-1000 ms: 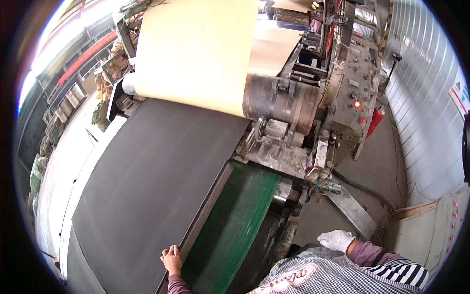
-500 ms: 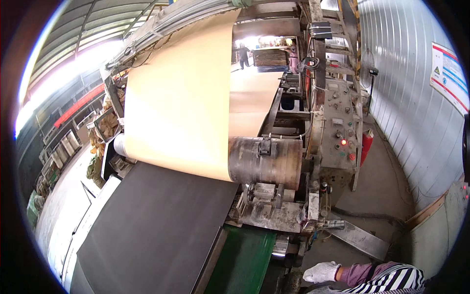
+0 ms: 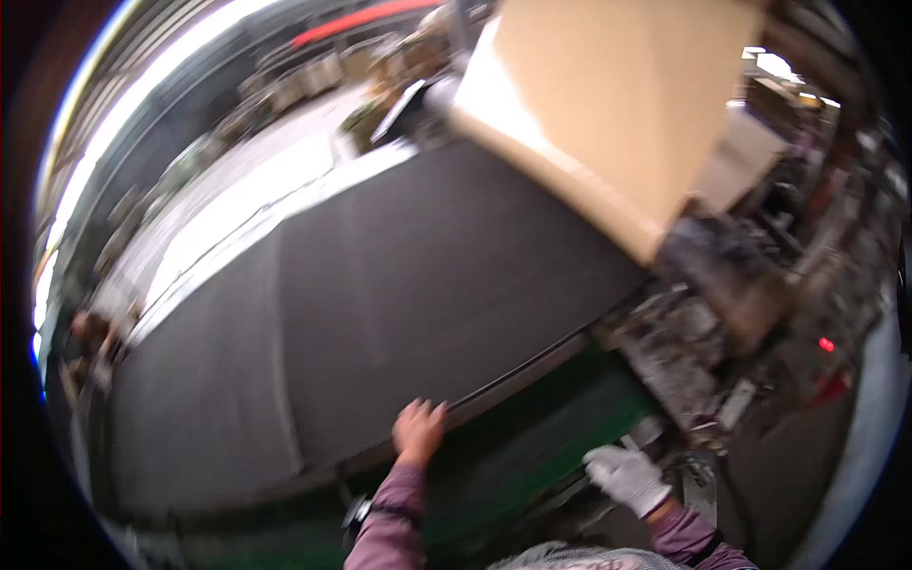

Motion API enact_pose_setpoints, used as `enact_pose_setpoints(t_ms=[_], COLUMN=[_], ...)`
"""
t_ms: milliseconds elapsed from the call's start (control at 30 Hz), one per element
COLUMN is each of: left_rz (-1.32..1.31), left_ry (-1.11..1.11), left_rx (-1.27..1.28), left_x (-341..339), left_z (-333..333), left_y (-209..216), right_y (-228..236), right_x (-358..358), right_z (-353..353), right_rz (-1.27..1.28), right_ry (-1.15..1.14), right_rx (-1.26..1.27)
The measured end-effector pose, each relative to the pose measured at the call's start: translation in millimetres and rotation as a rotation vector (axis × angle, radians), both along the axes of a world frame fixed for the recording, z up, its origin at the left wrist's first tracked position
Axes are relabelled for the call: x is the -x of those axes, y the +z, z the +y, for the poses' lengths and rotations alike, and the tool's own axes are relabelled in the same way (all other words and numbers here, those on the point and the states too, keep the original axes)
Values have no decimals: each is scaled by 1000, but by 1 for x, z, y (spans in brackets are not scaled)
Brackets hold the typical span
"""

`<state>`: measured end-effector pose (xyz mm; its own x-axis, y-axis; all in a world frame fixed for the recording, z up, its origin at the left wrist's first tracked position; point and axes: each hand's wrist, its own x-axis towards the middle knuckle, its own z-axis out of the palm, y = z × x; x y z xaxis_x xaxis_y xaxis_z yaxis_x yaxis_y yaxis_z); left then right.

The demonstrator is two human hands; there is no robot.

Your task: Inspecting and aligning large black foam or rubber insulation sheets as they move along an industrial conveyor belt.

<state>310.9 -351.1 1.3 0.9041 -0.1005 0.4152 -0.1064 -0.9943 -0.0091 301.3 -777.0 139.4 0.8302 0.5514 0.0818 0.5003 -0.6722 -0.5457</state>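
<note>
My left hand (image 3: 419, 432), bare, is held over the near edge of a wide dark grey sheet (image 3: 456, 256). Its fingers are apart and hold nothing; whether they touch the sheet cannot be made out. In a white glove, my right hand (image 3: 627, 478) hovers by the right end of a green belt (image 3: 570, 408), fingers loosely bent and nothing seen in them. A raised crease or seam (image 3: 277, 351) crosses the dark sheet on its left part. The far right corner of the sheet lies below a broad tan sheet (image 3: 608, 114) that hangs down from a roller.
Machine parts and a dark roller (image 3: 727, 275) stand at the right, with a lit red lamp (image 3: 826, 345) beyond. A person (image 3: 93, 332) is at the sheet's far left end. Sacks (image 3: 313, 78) line the back. The picture is blurred by motion.
The view has swung left and down, so the machine now sits farther right. My bare left hand has come into view above the sheet's edge. A person now shows at the left.
</note>
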Motion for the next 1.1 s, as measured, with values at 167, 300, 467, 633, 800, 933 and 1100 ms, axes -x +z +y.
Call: enact_pose_setpoints(t_ms=[167, 300, 467, 633, 800, 933, 1100], left_rz=[4, -133, 145, 384, 251, 258, 246], left_ry=[117, 457, 1068, 1261, 1048, 786, 349], left_rx=[482, 488, 294, 196, 408, 390, 82], left_x=[28, 134, 240, 300, 311, 295, 242], left_z=[-31, 92, 280, 370, 383, 349, 300], left_y=[61, 77, 42, 12, 7, -5, -3], right_y=[-2, -22, -41, -53, -71, -72, -51], right_x=[-77, -99, -82, -81, -112, -148, -180], right_z=[121, 227, 358, 392, 359, 313, 281], right_rz=[-97, -89, 182, 413, 140, 130, 72], right_ry=[70, 324, 352, 105, 86, 7, -95], right_rx=[-116, -192, -87, 232, 211, 174, 379])
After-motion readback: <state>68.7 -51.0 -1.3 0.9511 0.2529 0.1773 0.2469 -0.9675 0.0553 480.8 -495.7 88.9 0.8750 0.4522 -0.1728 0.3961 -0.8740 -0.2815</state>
